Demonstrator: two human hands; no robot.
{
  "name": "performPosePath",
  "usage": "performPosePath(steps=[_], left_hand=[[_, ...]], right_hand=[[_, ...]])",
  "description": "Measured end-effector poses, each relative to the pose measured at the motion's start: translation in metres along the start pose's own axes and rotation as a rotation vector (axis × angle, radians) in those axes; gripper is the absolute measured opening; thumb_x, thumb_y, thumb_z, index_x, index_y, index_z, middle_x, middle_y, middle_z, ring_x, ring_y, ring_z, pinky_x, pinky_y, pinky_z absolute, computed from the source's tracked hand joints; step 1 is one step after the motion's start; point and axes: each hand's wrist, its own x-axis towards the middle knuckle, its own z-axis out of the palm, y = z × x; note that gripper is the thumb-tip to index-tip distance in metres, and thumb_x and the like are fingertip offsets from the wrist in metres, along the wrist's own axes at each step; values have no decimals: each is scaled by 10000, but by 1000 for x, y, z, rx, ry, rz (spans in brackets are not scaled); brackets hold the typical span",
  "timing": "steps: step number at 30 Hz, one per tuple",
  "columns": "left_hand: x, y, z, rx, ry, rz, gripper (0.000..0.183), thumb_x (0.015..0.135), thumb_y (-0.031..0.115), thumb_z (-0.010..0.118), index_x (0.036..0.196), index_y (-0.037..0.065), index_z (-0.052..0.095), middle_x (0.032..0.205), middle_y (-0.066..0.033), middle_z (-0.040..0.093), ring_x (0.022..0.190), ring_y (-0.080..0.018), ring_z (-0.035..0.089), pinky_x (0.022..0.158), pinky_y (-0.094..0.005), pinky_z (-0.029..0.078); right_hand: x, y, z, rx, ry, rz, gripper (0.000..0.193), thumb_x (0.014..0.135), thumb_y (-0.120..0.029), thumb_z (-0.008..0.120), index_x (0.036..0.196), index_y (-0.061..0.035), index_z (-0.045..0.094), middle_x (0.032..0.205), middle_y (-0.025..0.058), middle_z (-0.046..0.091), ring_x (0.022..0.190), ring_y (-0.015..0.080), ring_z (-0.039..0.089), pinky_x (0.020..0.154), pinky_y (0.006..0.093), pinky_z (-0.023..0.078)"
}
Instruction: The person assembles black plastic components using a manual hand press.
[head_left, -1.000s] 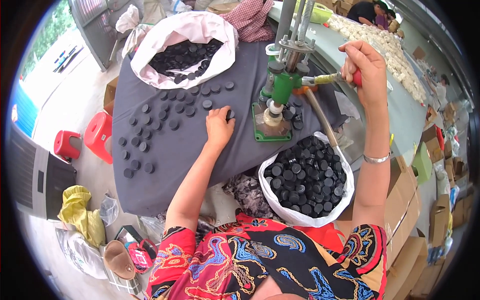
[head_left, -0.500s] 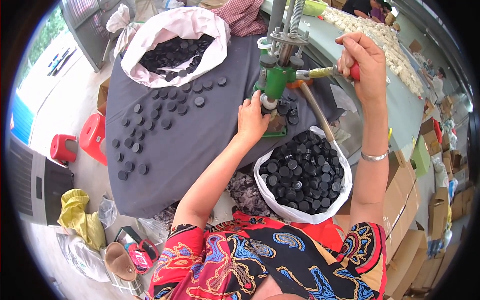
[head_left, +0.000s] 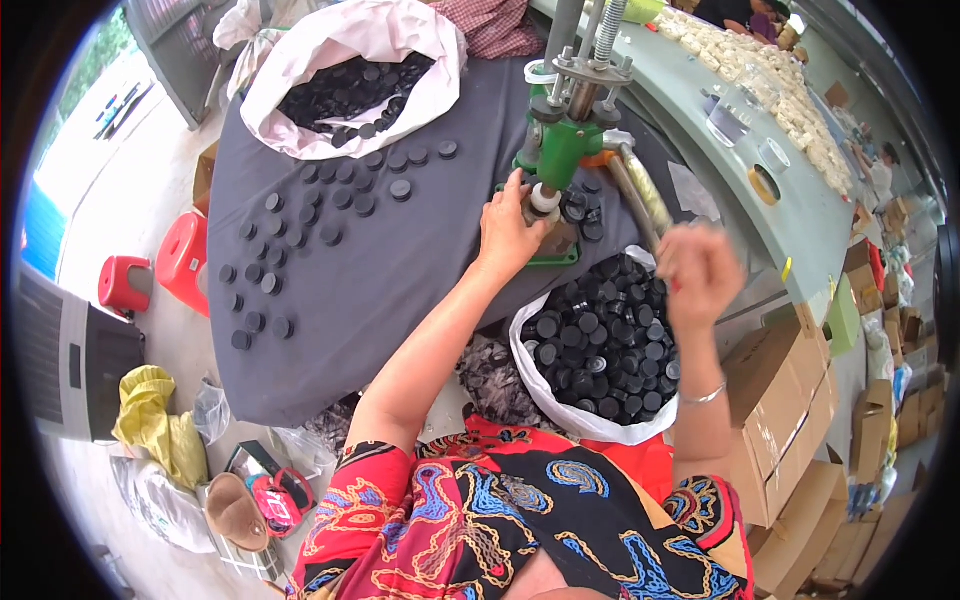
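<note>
A green hand press (head_left: 568, 147) stands near the table's right edge, its white tip (head_left: 544, 199) lowered over the base. My left hand (head_left: 512, 230) reaches in under the tip with fingers curled round its lower end; whatever they pinch there is hidden. My right hand (head_left: 702, 268), smeared by motion, is closed at the lower end of the press lever (head_left: 650, 195), where a speck of its red knob shows. Several black round caps (head_left: 582, 212) lie just right of the tip. Below the press, a white sack (head_left: 527, 365) is filled with similar black caps.
Loose black caps (head_left: 342, 200) are scattered over the grey tablecloth (head_left: 400, 290). A pale pink sack (head_left: 268, 125) of black caps stands at the far left. A hammer (head_left: 628, 195) lies beside the press. Cardboard boxes (head_left: 785, 410) stand at right, red stools (head_left: 183, 262) at left.
My right hand has swung the lever down and toward me, from raised at the right to low beside the sack. My left hand stays at the press tip.
</note>
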Motion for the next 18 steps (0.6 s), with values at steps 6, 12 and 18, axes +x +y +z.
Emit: performPosePath(steps=[6,12,18], left_hand=[[5,-37,-48,389,144,171,493,752,108,648,1224,13,540,1228,-182,578,1125,-364,523,926,-473,418],[12,-99,-93,885,160,24,351,762,111,623,1101,23,604,1299,-220,529,1162,-367,504,914,-506,407],[-11,-89,-94,838,12,129,244,778,70,548,1001,55,644,1153,-169,620,973,-332,588,820,-452,437]], right_hand=[[-33,21,2,-52,-32,-159,21,828,6,622,838,13,605,658,73,573,573,167,541,526,258,417],[10,-20,-4,-131,-68,180,77,875,-60,632,817,-10,623,636,-6,568,525,47,503,487,203,365],[95,-22,-9,129,-154,337,126,909,-112,603,864,2,635,597,-2,551,498,44,505,460,194,373]])
